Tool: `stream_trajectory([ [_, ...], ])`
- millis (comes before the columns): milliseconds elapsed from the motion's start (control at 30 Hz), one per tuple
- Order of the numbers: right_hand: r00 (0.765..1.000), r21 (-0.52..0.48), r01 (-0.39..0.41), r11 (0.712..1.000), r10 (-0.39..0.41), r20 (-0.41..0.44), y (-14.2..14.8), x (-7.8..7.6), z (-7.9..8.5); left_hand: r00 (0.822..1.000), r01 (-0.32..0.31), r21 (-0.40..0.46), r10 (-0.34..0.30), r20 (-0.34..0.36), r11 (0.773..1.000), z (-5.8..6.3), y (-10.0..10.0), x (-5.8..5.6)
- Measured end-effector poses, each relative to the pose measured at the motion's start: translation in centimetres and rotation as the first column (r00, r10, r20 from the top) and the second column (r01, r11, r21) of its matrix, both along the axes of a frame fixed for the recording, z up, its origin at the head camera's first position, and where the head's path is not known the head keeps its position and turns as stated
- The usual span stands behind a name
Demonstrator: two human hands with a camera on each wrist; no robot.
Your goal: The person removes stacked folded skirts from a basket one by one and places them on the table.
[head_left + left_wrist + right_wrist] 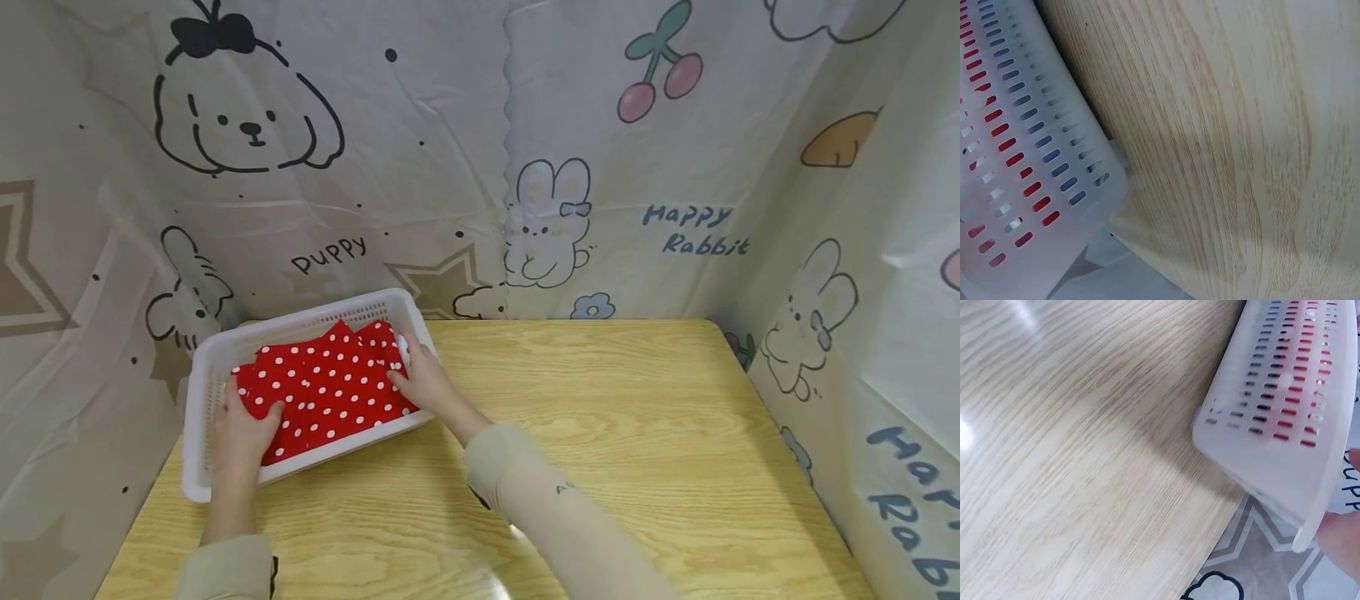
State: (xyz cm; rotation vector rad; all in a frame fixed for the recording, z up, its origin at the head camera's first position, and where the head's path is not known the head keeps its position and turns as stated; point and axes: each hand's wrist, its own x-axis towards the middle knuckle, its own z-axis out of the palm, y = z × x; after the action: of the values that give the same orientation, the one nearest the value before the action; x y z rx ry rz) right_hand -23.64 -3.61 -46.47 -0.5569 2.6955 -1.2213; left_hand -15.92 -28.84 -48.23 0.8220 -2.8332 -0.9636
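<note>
A folded red cloth with white polka dots (330, 387) lies inside a white plastic basket (197, 417) on the table. At the cloth's left end, my left hand (242, 437) reaches over the near rim and grips the edge, thumb on top. My right hand (429, 379) holds the right end, its thumb over the cloth and its fingers along the inside of the basket's right wall. Red shows through the slots of the basket wall (1029, 144) in the left wrist view. In the right wrist view, part of the right hand (1341, 544) appears beside the basket's rim (1322, 512).
The wood-grain table (600, 433) extends to the right of the basket and in front of it. A pale printed curtain (450, 167) with cartoon animals hangs behind and along both sides, close to the basket's far left corner.
</note>
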Motion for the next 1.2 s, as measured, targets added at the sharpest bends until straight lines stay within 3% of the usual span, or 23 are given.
stream_trajectory([
  [233,0.989,0.048,-0.033,0.998,0.026,0.143,-1.2,0.2,-0.3,1.0,0.002,0.025,-0.003,0.005,1.0,-0.2,-0.2,-0.2],
  [367,0.978,0.064,-0.038,0.997,0.024,0.208,-1.4,0.2,-0.2,0.999,0.017,0.033,-0.018,0.05,0.999,-0.2,-0.3,-0.3],
  [600,0.934,0.066,-0.09,0.994,0.061,0.353,-1.7,0.1,-0.2,0.988,0.073,-0.002,-0.072,0.139,0.997,-0.4,-0.3,-0.5],
  [733,0.947,0.087,-0.099,0.991,0.066,0.315,-1.7,-0.1,-0.4,0.983,0.112,-0.016,-0.108,0.147,0.994,-0.5,-0.4,-0.6],
  [967,0.959,0.078,-0.16,0.984,0.136,0.248,-1.6,-0.5,-0.3,0.988,0.122,0.034,-0.125,0.096,0.992,-0.3,-0.4,-1.0],
  [1200,0.966,0.086,-0.229,0.97,0.216,0.141,-1.5,-0.6,-0.4,0.994,0.079,0.081,-0.085,0.075,0.994,-0.3,-0.6,-0.7],
])
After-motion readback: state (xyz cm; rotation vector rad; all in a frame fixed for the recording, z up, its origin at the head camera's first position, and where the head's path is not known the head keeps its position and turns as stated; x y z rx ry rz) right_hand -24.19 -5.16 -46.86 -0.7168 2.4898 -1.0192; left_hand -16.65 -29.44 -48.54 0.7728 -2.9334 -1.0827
